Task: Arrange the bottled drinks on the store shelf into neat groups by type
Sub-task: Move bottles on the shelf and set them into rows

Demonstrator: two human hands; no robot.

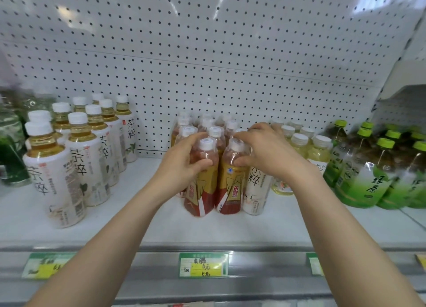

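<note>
Hands on the two front red-and-gold bottles, mid-shelf

Left hand (182,166) has its fingers (193,138) curled round the shoulder of the left red bottle (200,191), and the right hand (267,150) grips the right red bottle (230,187) the same way, just under its cap. Both bottles stand upright on the shelf (207,228), side by side at the front of the red group, each directly below the hand that holds it, so any shift would be a straight slide or lift. A white-label tea bottle (255,191) stands just beside the right red bottle, nearer the right hand. Judging by its label, it belongs with the white-label group (69,168) well apart on the left. Green tea bottles (364,182) stand at the far right.
</note>
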